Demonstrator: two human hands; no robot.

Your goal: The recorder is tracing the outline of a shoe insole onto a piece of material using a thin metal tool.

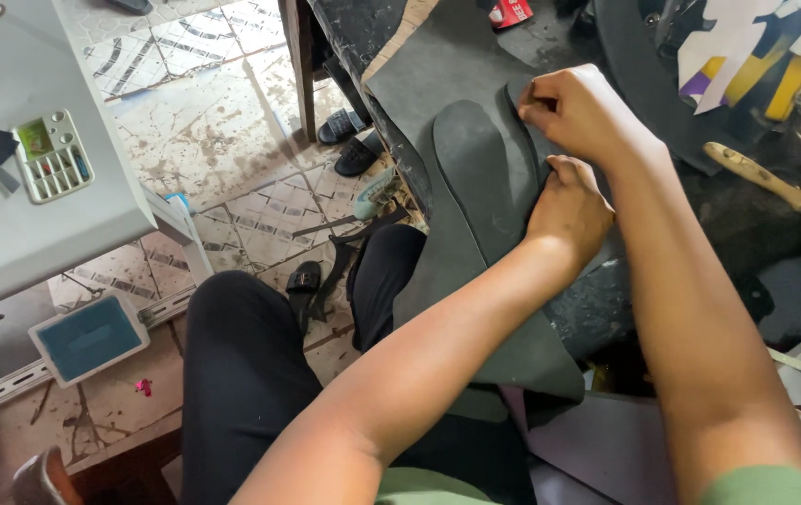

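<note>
A dark grey rubber sheet (438,84) lies over the edge of a black workbench and hangs down past my knee. On it rests a sole-shaped grey cut-out (480,173). My left hand (569,210) presses on the sheet at the right side of this sole shape, fingers curled. My right hand (578,108) is just above it, fingers pinched on the upper edge of a second sole-shaped piece (519,93). Whether it holds a small tool is hidden by the fingers.
A wooden-handled tool (760,178) lies on the bench at the right, near coloured paper scraps (746,47). A grey sewing-machine table (36,215) stands at the left over a tiled floor. Black sandals (349,140) lie below the bench. My black-trousered legs (242,374) fill the lower middle.
</note>
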